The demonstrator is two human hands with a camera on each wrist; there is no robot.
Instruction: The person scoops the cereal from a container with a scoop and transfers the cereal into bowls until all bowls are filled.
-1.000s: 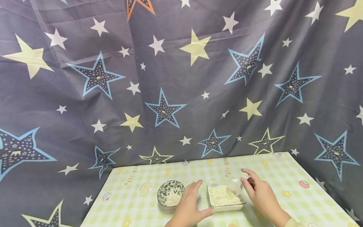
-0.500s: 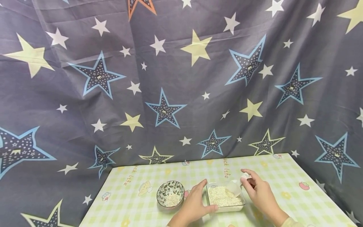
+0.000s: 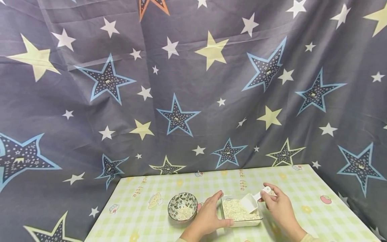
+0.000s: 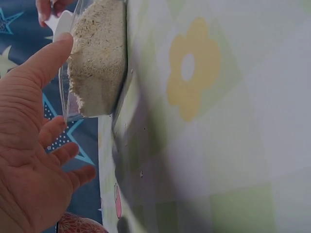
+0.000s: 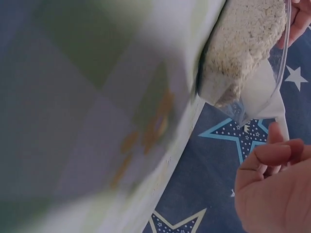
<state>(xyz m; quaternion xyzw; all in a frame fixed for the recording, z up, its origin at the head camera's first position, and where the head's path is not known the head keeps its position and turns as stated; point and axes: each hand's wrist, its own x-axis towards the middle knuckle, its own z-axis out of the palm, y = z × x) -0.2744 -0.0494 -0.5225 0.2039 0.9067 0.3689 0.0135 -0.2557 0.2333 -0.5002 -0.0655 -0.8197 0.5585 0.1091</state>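
A clear rectangular container (image 3: 242,223) of pale flakes like oats (image 3: 234,208) sits near the front of the table. My left hand (image 3: 207,216) spans its left side, thumb at the front rim and fingers fairly straight toward the back corner. In the left wrist view, the thumb (image 4: 51,56) touches the rim and the lower fingers are loose. My right hand (image 3: 281,208) pinches the handle of a white scoop (image 3: 249,203), just right of the container. The scoop's bowl is tilted down onto the flakes; in the right wrist view, the scoop (image 5: 262,90) shows partly through the clear wall.
Left of my left hand stands a patterned bowl (image 3: 178,201) with some flakes at its bottom. A green-checked cloth (image 3: 145,215) covers the table. Behind it hangs a dark star-printed curtain (image 3: 187,84). A few crumbs (image 4: 141,173) lie on the cloth by the container.
My left hand has moved right, from beside the container to its edge. The scoop has turned in my right hand, its bowl now showing over the flakes and its handle raised.
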